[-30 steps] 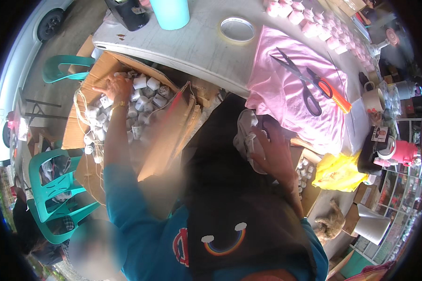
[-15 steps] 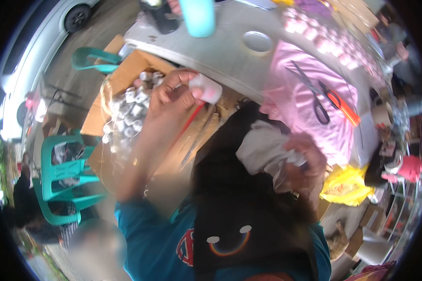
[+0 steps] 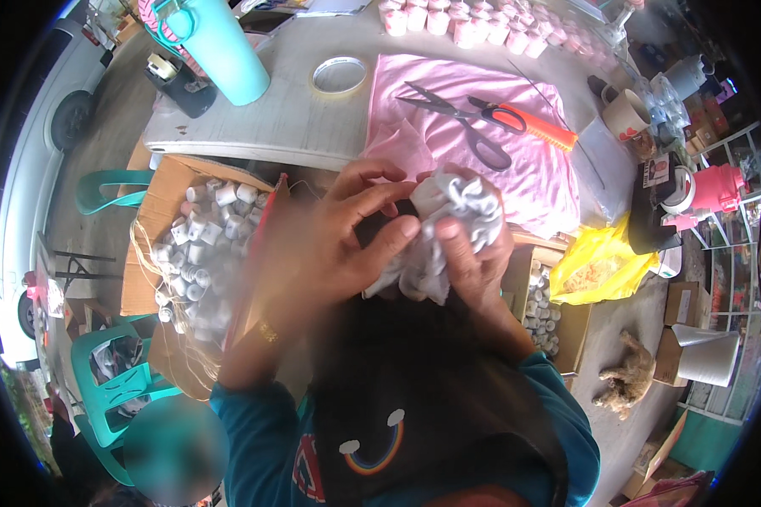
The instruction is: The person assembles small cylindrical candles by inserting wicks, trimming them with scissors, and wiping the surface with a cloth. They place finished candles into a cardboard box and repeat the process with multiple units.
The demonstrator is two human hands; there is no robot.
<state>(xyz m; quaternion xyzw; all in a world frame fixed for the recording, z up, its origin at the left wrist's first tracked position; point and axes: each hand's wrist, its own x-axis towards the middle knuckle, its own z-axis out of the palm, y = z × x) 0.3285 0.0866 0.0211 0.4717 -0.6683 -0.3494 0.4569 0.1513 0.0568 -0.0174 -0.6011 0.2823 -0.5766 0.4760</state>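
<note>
Both hands are raised close to the camera over my lap. My left hand [image 3: 351,241] and my right hand [image 3: 473,253] together grip a crumpled white plastic wrapping [image 3: 448,224] bunched between the fingers. What lies inside the wrapping is hidden. Below my left arm stands an open cardboard box [image 3: 156,215] holding several small white containers [image 3: 207,245]. Ahead on the grey table [image 3: 287,127] lies a pink cloth [image 3: 516,182] with black and orange scissors [image 3: 482,118] on it.
A turquoise tumbler [image 3: 216,46] and a tape ring [image 3: 340,74] stand on the table, with a row of pink-and-white cups [image 3: 461,21] at its far edge. Green plastic chairs [image 3: 110,384] sit at left. A yellow bag [image 3: 600,266], a second box of containers [image 3: 545,308] and a small dog [image 3: 626,376] are at right.
My left hand left the cardboard box carrying a small white container, came up to the right hand, and both now clutch the white wrapping together in front of me.
</note>
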